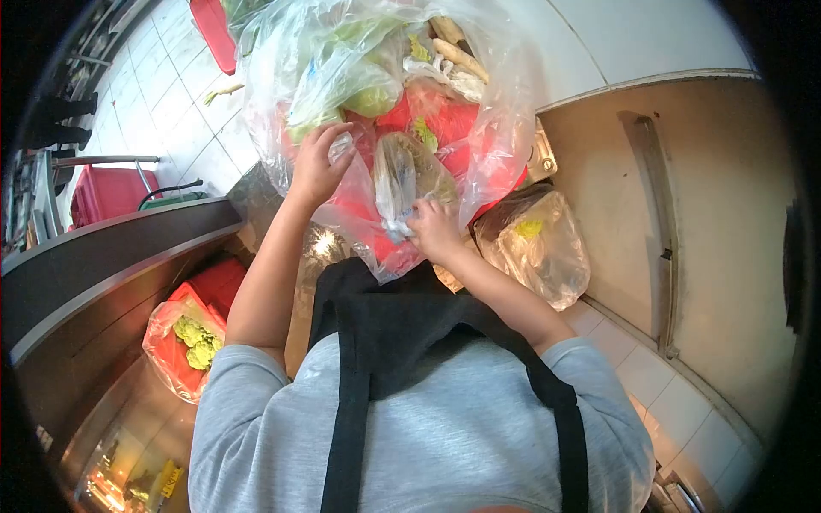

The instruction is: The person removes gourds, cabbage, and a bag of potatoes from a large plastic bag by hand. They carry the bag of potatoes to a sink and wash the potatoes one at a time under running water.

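Observation:
A large clear plastic bag (510, 94) lines a red container (455, 120) in front of me. My left hand (321, 166) is at its near left side, fingers curled on the clear film. My right hand (434, 231) pinches the gathered end of a smaller plastic bag (396, 181) with dull green-brown contents, which I cannot identify. That smaller bag lies inside the liner. Beyond my left hand, pale green vegetables (369, 96) show through plastic. Long pale roots (462, 61) lie at the far right of the container.
To my right, another clear bag (547, 248) sits against a cabinet with a long handle (657, 231). A lined red crate with green florets (198, 342) stands at lower left, below a metal counter edge (128, 274). A pink-red bin (111, 195) stands farther left on white tiles.

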`<action>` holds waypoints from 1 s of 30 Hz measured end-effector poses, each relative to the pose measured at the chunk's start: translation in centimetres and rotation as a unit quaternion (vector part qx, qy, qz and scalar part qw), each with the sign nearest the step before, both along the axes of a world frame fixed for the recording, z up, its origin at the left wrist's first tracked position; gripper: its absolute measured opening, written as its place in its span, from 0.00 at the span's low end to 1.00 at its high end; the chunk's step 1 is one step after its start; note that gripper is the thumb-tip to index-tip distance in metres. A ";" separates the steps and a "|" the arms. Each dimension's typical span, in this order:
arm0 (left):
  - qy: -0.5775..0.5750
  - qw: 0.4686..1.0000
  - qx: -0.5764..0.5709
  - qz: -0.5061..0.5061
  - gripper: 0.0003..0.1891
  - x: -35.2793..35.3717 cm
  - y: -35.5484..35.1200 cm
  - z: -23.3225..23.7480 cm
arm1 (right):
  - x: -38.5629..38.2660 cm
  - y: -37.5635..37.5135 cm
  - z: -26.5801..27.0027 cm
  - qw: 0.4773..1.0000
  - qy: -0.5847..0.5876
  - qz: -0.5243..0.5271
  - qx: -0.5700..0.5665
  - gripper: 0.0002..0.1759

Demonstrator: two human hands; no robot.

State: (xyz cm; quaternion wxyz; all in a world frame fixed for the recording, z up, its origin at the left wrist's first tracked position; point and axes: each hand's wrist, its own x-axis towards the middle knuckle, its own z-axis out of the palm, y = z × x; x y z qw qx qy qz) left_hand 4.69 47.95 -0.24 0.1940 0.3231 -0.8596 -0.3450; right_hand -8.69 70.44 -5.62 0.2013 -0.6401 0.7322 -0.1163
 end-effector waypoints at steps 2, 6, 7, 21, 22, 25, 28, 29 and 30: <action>-0.003 1.000 0.010 -0.006 0.23 0.7 0.1 0.0 | 0.6 0.7 0.0 1.000 -0.004 -0.010 -0.002 0.16; -0.058 0.996 -0.005 -0.065 0.30 2.4 1.7 0.4 | 1.5 0.5 1.3 0.998 0.009 -0.052 -0.020 0.23; -0.072 0.994 -0.015 -0.078 0.31 3.0 2.3 -0.1 | 1.7 0.2 2.3 0.998 0.019 -0.059 -0.013 0.24; -0.182 0.977 0.099 0.040 0.24 27.1 15.8 -3.6 | -10.0 -4.4 -2.8 0.901 -0.332 -0.271 -0.074 0.17; -0.185 0.970 0.136 0.085 0.24 29.8 16.8 -4.2 | -8.5 -4.5 -3.4 0.902 -0.339 -0.233 -0.132 0.20; -0.293 0.903 0.252 0.188 0.26 39.4 19.8 -8.1 | -3.5 -5.6 2.3 0.986 -0.109 -0.122 0.004 0.16; -0.105 0.741 0.574 0.332 0.24 46.2 20.7 -9.7 | -6.8 -11.0 -8.6 0.524 -0.761 -0.374 -0.087 0.15; 0.114 0.627 0.685 0.353 0.21 47.4 20.2 -9.5 | -5.8 -11.7 -1.6 0.805 -0.515 -0.288 -0.056 0.14; 0.009 0.686 0.638 0.350 0.20 49.4 18.7 -9.5 | -4.4 -12.6 6.7 0.960 -0.166 -0.222 -0.039 0.13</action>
